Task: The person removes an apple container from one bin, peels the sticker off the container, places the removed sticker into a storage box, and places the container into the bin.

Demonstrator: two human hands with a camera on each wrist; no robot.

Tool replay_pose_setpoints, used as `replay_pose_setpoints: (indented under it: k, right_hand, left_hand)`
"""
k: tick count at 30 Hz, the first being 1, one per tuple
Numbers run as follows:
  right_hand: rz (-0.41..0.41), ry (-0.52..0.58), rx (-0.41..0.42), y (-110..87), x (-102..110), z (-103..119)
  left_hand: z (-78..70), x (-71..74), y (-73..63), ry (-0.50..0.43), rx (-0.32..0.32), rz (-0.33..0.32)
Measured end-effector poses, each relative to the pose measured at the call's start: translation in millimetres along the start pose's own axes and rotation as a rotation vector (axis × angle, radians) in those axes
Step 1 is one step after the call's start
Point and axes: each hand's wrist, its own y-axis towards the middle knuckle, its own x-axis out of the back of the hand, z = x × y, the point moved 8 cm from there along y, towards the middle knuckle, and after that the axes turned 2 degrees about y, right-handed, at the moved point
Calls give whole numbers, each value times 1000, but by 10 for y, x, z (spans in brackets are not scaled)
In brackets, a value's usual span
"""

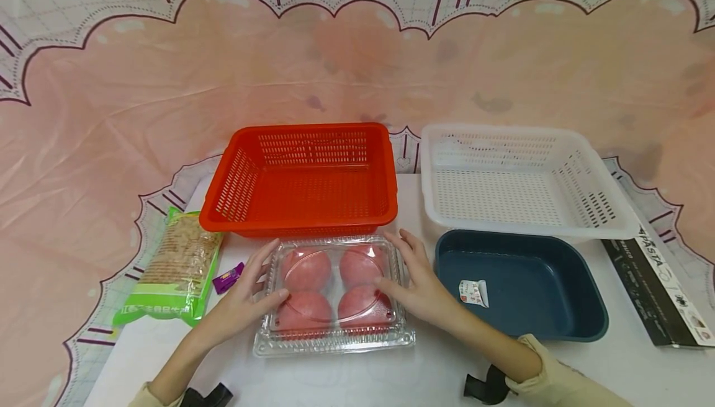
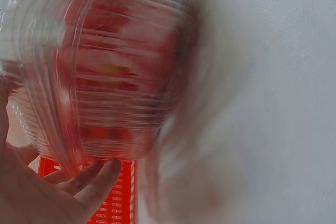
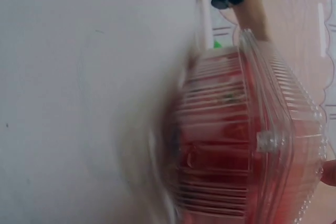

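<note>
A clear plastic clamshell box (image 1: 335,345) with several round pinkish-red fruits (image 1: 306,268) inside sits before me in the head view, its lid down. My left hand (image 1: 246,298) grips its left side, thumb over the lid. In the left wrist view, the fingertips (image 2: 107,177) reach under the box's rim. On the opposite side my right hand (image 1: 421,286) holds the box, thumb on the lid and fingers along the far right corner. Only a bit of the right hand (image 3: 329,172) shows in the right wrist view.
Behind the box stand an orange-red basket (image 1: 301,230) and a white basket (image 1: 530,227). To the right lie a dark blue basin (image 1: 536,295) holding a small white packet (image 1: 473,293), and a black PASTA box (image 1: 650,295). At left are a green-edged bag (image 1: 173,270) and a purple packet (image 1: 228,278).
</note>
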Motion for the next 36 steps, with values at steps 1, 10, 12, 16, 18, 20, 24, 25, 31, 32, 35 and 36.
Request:
replay_pose_setpoints:
  k: [1,10,12,16,18,20,24,25,31,32,35,36]
  right_hand:
    - [-7,11,-5,-1,-7,-7]
    - [-84,120,-72,-14,-85,-159]
    - [-102,154,-107,-26,-119,-213]
    - [-122,273,-210,-64,-204,-325]
    - [-129,344,-246,-76,-235,-360]
    - [-134,404,-260,-81,-257,-386]
    - [-135,491,-247,-83,-280,-404]
    - [-132,508,-243,-83,-285,-403]
    - [-129,555,-229,-94,-292,-362]
    - [-131,557,-229,-105,-291,-354]
    - [-131,544,-238,-162,-288,-328]
    - [-129,540,-240,-186,-287,-315]
  left_hand:
    - [0,-2,0,-1,0,0]
    - [-22,-35,-37,-60,20,-39]
    - [-37,-53,-50,-87,19,-54]
    - [-39,-109,-86,-113,81,-92]
    - [-45,-136,-101,-113,121,-112]
    - [-56,-163,-117,-134,168,-124]
    - [-47,-220,-137,-227,229,-131]
    - [-39,-231,-141,-247,242,-133]
    - [-62,-252,-160,-286,259,-167]
    - [-77,-256,-171,-285,260,-170]
    - [-119,-280,-218,-281,278,-166]
    - [-134,-288,-236,-280,286,-163]
